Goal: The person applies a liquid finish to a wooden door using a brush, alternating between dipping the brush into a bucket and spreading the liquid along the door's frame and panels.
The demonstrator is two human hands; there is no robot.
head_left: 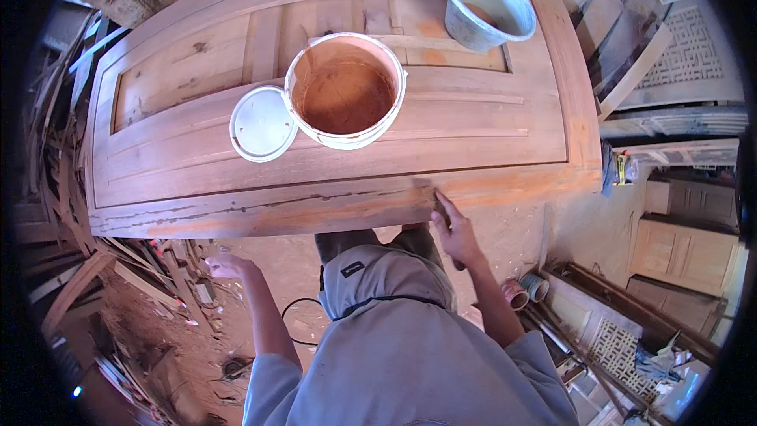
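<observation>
Grey cloth of the person's shirt (pixel 410 347) fills the near view, with both forearms rising from it. Right hand (pixel 456 230) reaches forward to the near edge of the door (pixel 331 205), fingers pinched together on something small and dark pressed against the wood; what it is I cannot tell, though the orange smear just left of the fingertips suggests filler is being worked into the cracked edge. Left hand (pixel 229 266) hangs well apart, out to the left and below the door edge, loosely curled and holding nothing that shows. Just beyond the right hand, up on the panel, stands a white bucket (pixel 344 91) of rust-brown paste, likely kept within easy reach; its lid (pixel 262 123) lies touching it on the left. A grey pail (pixel 487 6) sits farther off. Flat, panelled and reddish, the door has dark splits along its near rail.
</observation>
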